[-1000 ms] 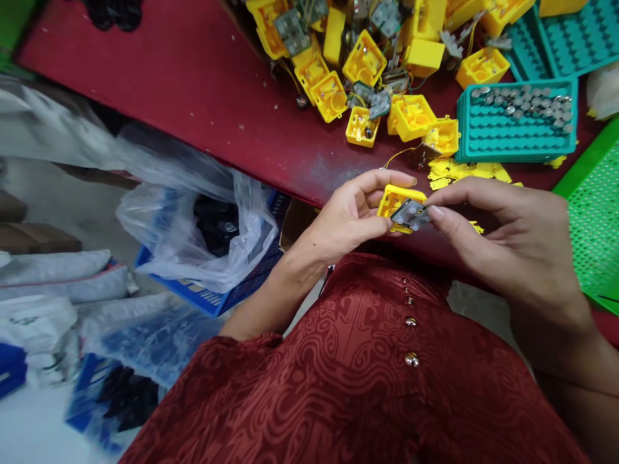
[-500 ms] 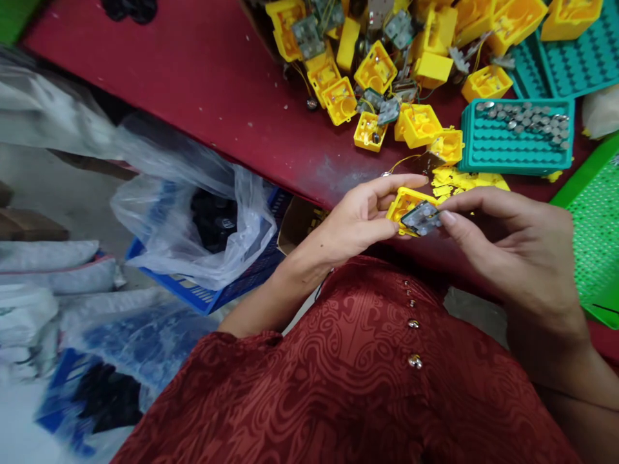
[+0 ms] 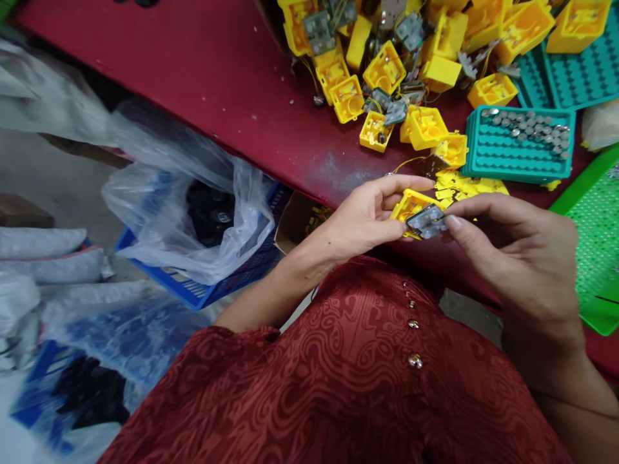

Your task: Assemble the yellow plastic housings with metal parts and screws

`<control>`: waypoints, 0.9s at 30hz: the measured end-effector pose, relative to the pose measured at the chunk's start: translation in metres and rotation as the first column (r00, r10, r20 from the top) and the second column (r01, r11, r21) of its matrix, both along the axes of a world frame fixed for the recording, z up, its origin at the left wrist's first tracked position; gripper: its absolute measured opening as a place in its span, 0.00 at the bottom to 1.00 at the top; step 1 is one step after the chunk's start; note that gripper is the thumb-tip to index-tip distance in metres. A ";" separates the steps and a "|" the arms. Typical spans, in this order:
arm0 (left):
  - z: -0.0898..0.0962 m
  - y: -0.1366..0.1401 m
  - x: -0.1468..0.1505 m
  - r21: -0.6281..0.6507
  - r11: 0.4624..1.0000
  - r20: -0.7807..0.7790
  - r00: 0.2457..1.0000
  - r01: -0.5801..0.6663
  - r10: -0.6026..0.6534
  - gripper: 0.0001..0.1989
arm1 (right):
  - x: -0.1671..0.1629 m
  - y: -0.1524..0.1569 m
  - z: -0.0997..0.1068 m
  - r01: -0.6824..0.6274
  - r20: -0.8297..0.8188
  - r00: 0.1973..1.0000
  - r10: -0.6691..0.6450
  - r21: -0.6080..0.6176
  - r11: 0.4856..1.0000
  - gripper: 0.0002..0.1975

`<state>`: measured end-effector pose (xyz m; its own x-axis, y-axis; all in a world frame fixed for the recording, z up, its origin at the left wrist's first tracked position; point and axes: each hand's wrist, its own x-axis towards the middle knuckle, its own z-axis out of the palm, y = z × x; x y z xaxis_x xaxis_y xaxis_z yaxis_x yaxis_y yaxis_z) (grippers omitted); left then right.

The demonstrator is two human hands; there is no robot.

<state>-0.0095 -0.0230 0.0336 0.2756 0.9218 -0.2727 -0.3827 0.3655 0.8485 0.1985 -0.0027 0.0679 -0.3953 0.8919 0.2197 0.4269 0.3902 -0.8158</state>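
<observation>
My left hand [image 3: 370, 216] is closed around a small yellow plastic housing [image 3: 403, 205], its open side facing up. A grey circuit board [image 3: 428, 221] with pale round parts lies tilted over the lower right of the housing. Between thumb and forefinger, my right hand [image 3: 512, 248] pinches the right end of that board. Whether the board is seated in the housing or only rests on its rim, I cannot tell. Just beyond my fingers are small flat yellow pieces [image 3: 464, 187] and a yellow housing [image 3: 452, 149] on the red tabletop [image 3: 213, 77].
Many yellow housings [image 3: 384, 67] with wires and boards are heaped at the back. Stacked teal trays [image 3: 512, 151] hold round metal discs [image 3: 532, 125]. A green perforated basket [image 3: 597, 258] stands at right. Left of the table, a blue crate [image 3: 193, 290] holds a plastic bag with black parts.
The view has shifted slightly, so the table things appear a little further right and lower. Both hands keep their hold on the housing and board, with little visible change between them.
</observation>
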 end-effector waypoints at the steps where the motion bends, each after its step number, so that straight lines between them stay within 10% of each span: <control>1: 0.000 0.000 0.001 -0.004 1.000 -0.003 1.000 -0.004 0.004 0.25 | 0.000 0.000 0.000 0.001 0.009 1.000 -0.001 0.000 1.000 0.03; 27: -0.006 0.000 0.001 0.090 0.995 -0.077 0.995 -0.053 0.060 0.26 | 0.002 0.019 0.003 -0.220 0.274 0.953 0.131 0.325 0.920 0.05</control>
<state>-0.0089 -0.0229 0.0279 0.2035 0.9564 -0.2093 -0.3307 0.2684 0.9048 0.2005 0.0160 0.0711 -0.6189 0.6874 0.3800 0.4919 0.7164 -0.4948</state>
